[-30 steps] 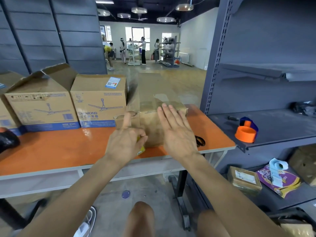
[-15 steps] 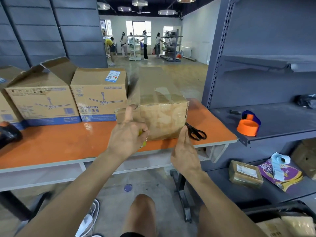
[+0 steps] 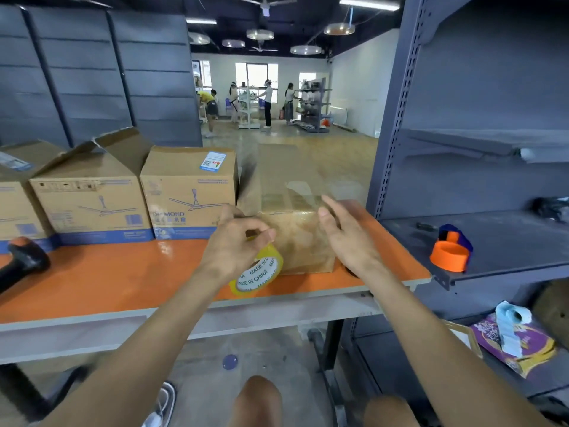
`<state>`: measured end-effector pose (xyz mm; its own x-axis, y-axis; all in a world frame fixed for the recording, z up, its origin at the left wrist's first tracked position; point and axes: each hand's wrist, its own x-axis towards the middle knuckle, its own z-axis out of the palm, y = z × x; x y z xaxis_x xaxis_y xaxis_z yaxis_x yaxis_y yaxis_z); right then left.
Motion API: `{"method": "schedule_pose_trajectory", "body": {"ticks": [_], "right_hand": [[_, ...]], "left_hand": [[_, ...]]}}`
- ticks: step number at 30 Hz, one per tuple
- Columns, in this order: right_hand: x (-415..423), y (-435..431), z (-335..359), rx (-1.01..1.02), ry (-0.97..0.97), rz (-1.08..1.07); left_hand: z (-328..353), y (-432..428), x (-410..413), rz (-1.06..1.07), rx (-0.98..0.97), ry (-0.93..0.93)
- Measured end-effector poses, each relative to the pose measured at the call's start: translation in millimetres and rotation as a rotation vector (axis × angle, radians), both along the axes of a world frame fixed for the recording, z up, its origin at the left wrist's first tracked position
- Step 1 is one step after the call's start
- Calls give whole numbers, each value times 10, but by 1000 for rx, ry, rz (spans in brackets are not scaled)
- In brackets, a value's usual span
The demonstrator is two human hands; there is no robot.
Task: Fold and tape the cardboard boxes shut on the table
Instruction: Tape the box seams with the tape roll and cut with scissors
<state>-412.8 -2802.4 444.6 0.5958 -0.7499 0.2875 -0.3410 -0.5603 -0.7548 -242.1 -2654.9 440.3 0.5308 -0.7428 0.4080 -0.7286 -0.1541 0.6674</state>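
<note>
A small brown box (image 3: pixel 300 241), glossy with clear tape, sits near the right end of the orange bench (image 3: pixel 123 278). Just in front of its left corner, the left hand (image 3: pixel 237 248) grips a yellowish tape roll (image 3: pixel 261 272), fingers curled over the top of the roll. At the box's right side the right hand (image 3: pixel 348 238) is released, fingers straight; contact with the cardboard cannot be told. Left of the box stand a closed fan carton (image 3: pixel 187 192) and an open-flapped carton (image 3: pixel 89 198). Right of the box, an orange dispenser (image 3: pixel 449 251) lies on a grey shelf (image 3: pixel 508 238).
</note>
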Motion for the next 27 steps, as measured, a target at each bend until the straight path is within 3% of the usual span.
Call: {"method": "schedule_pose_trajectory", "body": {"ticks": [5,9,12,14,17,20,27], "right_hand": [[-106,64,-88,-12,-117,-236],[-338,118,-127,-26,-97,-193],[-526,66,-23,-142,42,-258],[-671,-35,83,-215,199,-182],[-825,-149,178,-121,56,113],[-797,-183,286,-175,38,176],[-299,-371,688,-674,597,253]], "left_hand": [[255,-56,-148,-145,-103,-42],[766,-101,-440,-206,-65,-210],[1120,-205,-767,-265,42,-430],[1223,-240,-968,-315,132,-626],[1138,-193,-1056,-344,239,-732],[907,-50,-996,-306,298,-811],[686,336,-649,-350,315,-834]]}}
